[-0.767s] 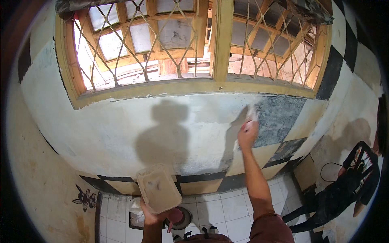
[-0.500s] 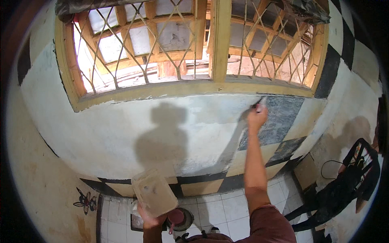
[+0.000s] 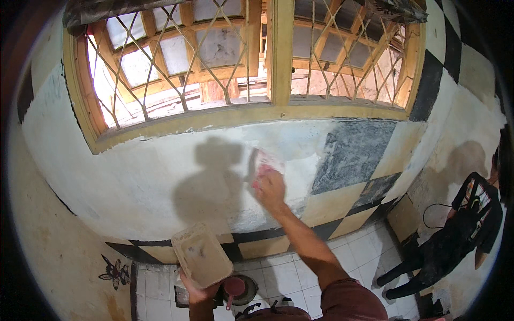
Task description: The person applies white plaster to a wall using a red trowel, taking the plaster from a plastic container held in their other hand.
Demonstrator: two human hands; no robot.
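Flat whitish-and-red hand tool (image 3: 266, 162), blurred in outline, is positioned at the white-coated wall surface (image 3: 134, 184), below the yellow-painted wooden window frame (image 3: 281, 59). The blur does not allow contact with the wall to be confirmed. The right hand (image 3: 272, 191) holds the tool with its fingers clamped on the reddish part; individual fingertips cannot be made out.

The left hand (image 3: 199, 290) is clamped on the near edge of a rectangular beige tub (image 3: 209, 266), held tilted low in front of the wall. Any fingers beneath the tub are hidden, and their spread cannot be told. Greyish marks are noted on the tub's inner face.

To the right of the tool, a worn blackish rectangular patch (image 3: 350, 158) adjoins the white coating. Below the tub, a pink dipper (image 3: 234, 287) is located at a dark round container (image 3: 250, 291) on the white floor tiles (image 3: 307, 274). A second person in dark clothing (image 3: 443, 251) stands at far right, well apart from both hands.
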